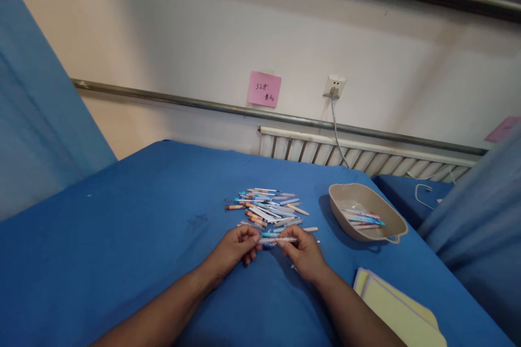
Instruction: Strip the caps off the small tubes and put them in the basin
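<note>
Between my two hands lies a slim pale pen [268,240], held level. My left hand [236,246] pinches its left end, and the fingers of my right hand [303,252] close on it further right. Just beyond the fingers, a loose pile of pens [268,209] in white, grey, blue and orange spreads over the blue cloth. Some pens at the pile's near side are partly hidden by my hands. To the right, a beige basin [337,195] holds several pens [362,218].
Yellow sheets or folders [399,309] lie at the near right of the blue-covered table [122,238]. Behind it are a radiator [309,149], a rail [183,100] and a socket [335,87] with a cable. Blue curtains [40,81] hang at both sides.
</note>
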Demonstrator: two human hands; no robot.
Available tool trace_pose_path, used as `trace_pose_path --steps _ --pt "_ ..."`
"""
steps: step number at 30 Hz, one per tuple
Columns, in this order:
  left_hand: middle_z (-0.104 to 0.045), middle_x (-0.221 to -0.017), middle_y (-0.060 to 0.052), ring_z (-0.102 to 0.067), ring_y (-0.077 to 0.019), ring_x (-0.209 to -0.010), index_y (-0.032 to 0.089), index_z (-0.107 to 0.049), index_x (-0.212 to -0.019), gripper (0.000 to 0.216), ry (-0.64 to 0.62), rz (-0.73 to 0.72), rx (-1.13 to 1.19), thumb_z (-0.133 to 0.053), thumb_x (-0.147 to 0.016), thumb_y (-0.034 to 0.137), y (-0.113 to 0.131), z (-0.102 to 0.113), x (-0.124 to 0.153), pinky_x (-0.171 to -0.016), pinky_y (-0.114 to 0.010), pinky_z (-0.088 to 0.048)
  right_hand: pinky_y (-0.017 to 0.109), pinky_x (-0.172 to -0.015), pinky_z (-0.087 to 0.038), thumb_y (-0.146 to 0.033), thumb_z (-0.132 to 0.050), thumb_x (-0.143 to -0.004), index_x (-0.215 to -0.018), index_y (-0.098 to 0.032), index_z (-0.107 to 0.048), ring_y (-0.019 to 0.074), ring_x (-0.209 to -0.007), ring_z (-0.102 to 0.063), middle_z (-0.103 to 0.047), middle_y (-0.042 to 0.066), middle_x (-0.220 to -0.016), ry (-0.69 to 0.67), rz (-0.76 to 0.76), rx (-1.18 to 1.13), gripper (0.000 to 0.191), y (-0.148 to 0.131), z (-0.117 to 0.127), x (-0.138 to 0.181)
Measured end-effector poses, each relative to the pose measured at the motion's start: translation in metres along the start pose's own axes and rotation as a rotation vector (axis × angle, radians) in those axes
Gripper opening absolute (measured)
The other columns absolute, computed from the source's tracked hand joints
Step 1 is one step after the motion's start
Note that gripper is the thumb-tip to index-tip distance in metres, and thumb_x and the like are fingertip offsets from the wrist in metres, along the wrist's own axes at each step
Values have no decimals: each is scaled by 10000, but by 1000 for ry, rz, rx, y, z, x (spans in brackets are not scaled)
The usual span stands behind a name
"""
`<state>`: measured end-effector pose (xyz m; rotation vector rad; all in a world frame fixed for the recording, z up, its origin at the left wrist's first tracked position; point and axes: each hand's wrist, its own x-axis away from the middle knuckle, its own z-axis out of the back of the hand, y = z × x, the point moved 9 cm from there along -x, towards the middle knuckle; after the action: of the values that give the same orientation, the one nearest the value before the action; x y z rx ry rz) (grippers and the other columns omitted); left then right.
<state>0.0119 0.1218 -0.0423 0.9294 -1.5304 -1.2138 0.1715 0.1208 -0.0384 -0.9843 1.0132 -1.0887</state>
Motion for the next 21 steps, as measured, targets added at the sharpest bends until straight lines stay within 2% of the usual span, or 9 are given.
trace_pose_path --steps 2,4,6,9,10,12,15,17,21 --pt "-659 -815 -28 -564 -110 -625 149 -601 -741 303 9 -62 18 -783 -584 334 7 1 0 -548 -201 -414 221 -501 -362 -334 -613 -777 -772 -199 -597 129 -521 -486 -551 -40 -573 -1 -7 3 136 1 0 0" --pt "-656 -954 -44 -595 -138 -741 164 -617 -848 360 28 -63 61 -793 -571 312 8 3 1 -601 -210 -437 223 -501 -363 -341 -608 -782 -780 -198 -596 130 -524 -487 -549 -39 -577 -3 -12 -5 143 2 -1 -1" --pt "-662 -892 -42 -594 -136 -676 173 -604 -906 361 31 3 65 -733 -652 395 2 3 0 -551 -218 -431 223 -507 -364 -337 -607 -784 -786 -198 -595 130 -527 -486 -545 -40 -578 -6 -3 -6 139 1 -1 -1" --pt "-617 -652 -2 -513 -103 -496 159 -589 -774 324 5 43 -4 -654 -719 472 -3 0 0 -467 -210 -379 222 -513 -360 -312 -608 -783 -781 -196 -591 126 -526 -482 -538 -43 -575 -10 6 -6 117 -2 -1 -1" --pt "-607 -636 4 -506 -99 -498 156 -584 -732 312 -1 18 -23 -678 -700 452 -1 0 0 -474 -207 -379 221 -509 -356 -304 -608 -783 -779 -194 -589 124 -521 -479 -535 -44 -573 -12 3 -11 111 -2 -1 0" --pt "-633 -733 -11 -552 -112 -612 151 -592 -716 286 1 -60 -21 -758 -619 362 6 0 0 -544 -203 -410 218 -503 -350 -296 -606 -783 -774 -192 -584 120 -514 -473 -528 -46 -569 -15 -2 -20 106 -3 -2 0" --pt "-650 -941 -41 -590 -146 -777 161 -608 -861 363 14 -79 25 -788 -575 292 8 2 1 -622 -213 -439 215 -501 -351 -291 -603 -785 -773 -189 -576 115 -513 -470 -526 -46 -577 -14 7 -32 106 -4 -2 1" --pt "-654 -897 -40 -592 -142 -713 167 -585 -960 402 6 -24 20 -747 -638 345 3 2 1 -583 -223 -440 213 -503 -356 -288 -607 -780 -781 -188 -571 113 -518 -475 -529 -45 -591 -16 18 -48 106 -6 -3 0" --pt "-607 -675 9 -524 -99 -536 140 -583 -838 329 -11 4 -39 -697 -688 410 1 -1 1 -514 -216 -409 210 -502 -362 -294 -613 -778 -809 -185 -568 113 -523 -478 -529 -45 -592 -17 31 -73 122 -7 -3 0"
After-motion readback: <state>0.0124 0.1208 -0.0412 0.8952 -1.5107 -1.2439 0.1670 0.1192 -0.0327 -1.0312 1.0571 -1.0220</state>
